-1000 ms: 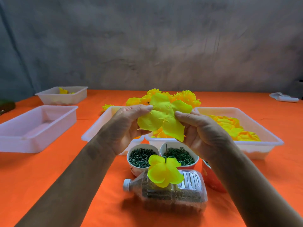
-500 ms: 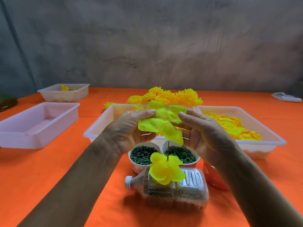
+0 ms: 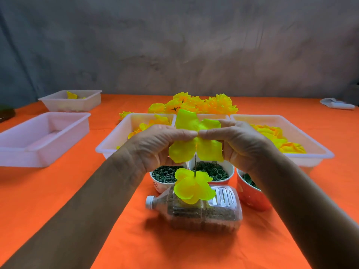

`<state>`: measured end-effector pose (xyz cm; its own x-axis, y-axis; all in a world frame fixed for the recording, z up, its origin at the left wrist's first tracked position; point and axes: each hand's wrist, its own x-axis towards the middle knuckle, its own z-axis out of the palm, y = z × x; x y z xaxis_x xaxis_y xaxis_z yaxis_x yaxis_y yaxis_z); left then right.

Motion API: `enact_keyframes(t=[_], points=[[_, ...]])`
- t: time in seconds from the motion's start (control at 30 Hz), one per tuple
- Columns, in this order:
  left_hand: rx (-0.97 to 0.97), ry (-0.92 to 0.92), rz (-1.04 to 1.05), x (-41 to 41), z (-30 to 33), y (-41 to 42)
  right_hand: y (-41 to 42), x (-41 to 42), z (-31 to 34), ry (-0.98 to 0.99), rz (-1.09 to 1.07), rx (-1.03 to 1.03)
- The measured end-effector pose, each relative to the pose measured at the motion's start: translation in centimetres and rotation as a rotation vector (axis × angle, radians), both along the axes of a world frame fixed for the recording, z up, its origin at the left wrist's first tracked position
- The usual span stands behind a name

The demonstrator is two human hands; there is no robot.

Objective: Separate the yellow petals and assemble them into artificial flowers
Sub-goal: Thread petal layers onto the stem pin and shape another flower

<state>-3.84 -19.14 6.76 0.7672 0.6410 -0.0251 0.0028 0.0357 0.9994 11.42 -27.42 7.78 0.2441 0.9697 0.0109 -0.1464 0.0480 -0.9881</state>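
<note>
**Petal layer held over the wire, both hands pinching its centre**

Petal layer, a thin yellow fabric cut-out, sits between the left hand and right hand; each hand pinches it near the middle, fingertips almost meeting. It hangs just above the wire, which rises from a bottle lying on its side and already carries a threaded flower. The fabric looks very light, soft and floppy, easily creased, so a hold close to the centre hole seems best for guiding it onto the wire. Two cups of green parts stand right behind the bottle, a red cup to the right. Trays of petals lie beyond, finished flowers further back.
</note>
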Motion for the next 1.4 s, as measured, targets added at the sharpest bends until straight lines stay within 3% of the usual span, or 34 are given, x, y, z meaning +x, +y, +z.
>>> enact_keyframes(t=[0.17, 0.57, 0.73, 1.4], points=[[-0.106, 0.005, -0.019, 0.0, -1.9, 1.1, -0.5, 0.1, -1.1, 0.008, 0.029, -0.087], [-0.074, 0.027, -0.035, 0.1, -2.5, 1.3, -0.1, 0.5, -2.3, -0.030, 0.049, -0.158], [-0.098, 0.014, 0.077, 0.1, -3.2, 1.8, 0.0, 0.5, -2.8, -0.027, 0.067, -0.174], [-0.161, 0.049, -0.047, 0.3, -3.3, 0.8, 0.5, 0.5, -4.0, 0.072, 0.092, -0.176]])
